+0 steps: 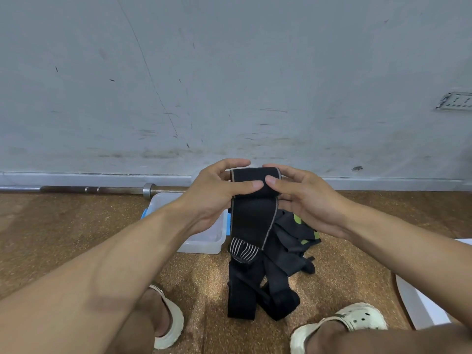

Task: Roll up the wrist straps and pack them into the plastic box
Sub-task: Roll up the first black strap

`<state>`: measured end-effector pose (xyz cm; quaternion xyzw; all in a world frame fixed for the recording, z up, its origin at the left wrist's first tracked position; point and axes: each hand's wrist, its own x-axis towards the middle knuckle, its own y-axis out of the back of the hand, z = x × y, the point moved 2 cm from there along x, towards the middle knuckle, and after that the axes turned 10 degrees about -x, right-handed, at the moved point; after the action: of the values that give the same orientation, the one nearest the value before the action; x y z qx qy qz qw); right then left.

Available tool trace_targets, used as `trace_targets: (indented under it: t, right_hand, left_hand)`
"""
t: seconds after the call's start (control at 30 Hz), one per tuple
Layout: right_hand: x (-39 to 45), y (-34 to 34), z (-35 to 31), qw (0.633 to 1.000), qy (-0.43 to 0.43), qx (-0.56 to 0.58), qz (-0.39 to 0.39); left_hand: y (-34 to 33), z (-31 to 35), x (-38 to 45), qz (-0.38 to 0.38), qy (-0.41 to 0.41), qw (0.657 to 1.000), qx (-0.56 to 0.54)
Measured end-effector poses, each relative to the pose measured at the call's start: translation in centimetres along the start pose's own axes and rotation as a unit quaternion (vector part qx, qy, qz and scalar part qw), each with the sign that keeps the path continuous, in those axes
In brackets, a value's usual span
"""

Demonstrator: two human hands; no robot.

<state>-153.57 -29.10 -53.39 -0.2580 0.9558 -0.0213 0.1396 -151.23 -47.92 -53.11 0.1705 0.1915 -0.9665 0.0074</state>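
Both forearms filled the lower frame, reaching forward from the camera, with a pale clog under the left arm and a second clog under the right, both standing on the brown cork floor.

Left hand and right hand met above the floor, each pinching the top of a black wrist strap: thumbs pressed on the near face, fingers curled over the far side. Top end of the strap was bent over into the start of a roll between the two hands. Remainder hung straight down from the hands; a patch of pale stripes showed partway down, and the lower end lay folded on the floor between the clogs.

Just right of the hanging strap, touching it, lay a loose heap of more straps, black with yellow-green marks.

Clear plastic box sat just left of the strap, partly hidden behind the left hand, with a blue clip on its left side. Contents could not be made out.

Beyond the box, a steel barbell lay along the base of the scuffed grey wall. White object, cut by the frame edge, sat well to the right of the strap.
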Motion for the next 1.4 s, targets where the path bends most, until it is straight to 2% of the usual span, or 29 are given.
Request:
trace_targets:
  t: [0.13, 0.43, 0.67, 0.87, 1.07, 1.2, 1.4]
  right_hand:
    - [0.1, 0.4, 0.3, 1.0, -0.003, -0.003, -0.008]
    - [-0.1, 0.8, 0.5, 0.994, 0.07, -0.089, 0.014]
    - [-0.1, 1.3, 0.3, 0.958, 0.147, -0.243, 0.038]
    - [-0.1, 1.6, 0.2, 0.961, 0.11, -0.249, 0.051]
    - [0.0, 1.2, 0.0, 0.989, 0.045, -0.131, 0.051]
    - [0.1, 0.9, 0.5, 0.991, 0.068, -0.104, 0.051]
    - [0.0, 0.8, 0.3, 0.977, 0.119, -0.153, 0.084]
  left_hand:
    - [0.3, 0.1, 0.0, -0.005, 0.0, 1.0, 0.01]
    - [0.4, 0.8, 0.2, -0.046, 0.009, 0.999, 0.018]
    - [-0.1, 0.0, 0.0, -0.051, 0.01, 0.998, 0.043]
    - [-0.4, -0.1, 0.0, -0.025, -0.007, 0.998, 0.061]
    - [-0.2, -0.5, 0.1, -0.001, -0.053, 0.995, 0.086]
    - [-0.5, -0.8, 0.2, -0.004, -0.034, 0.998, 0.06]
    - [-0.6, -0.7, 0.3, -0.024, 0.03, 0.999, -0.022]
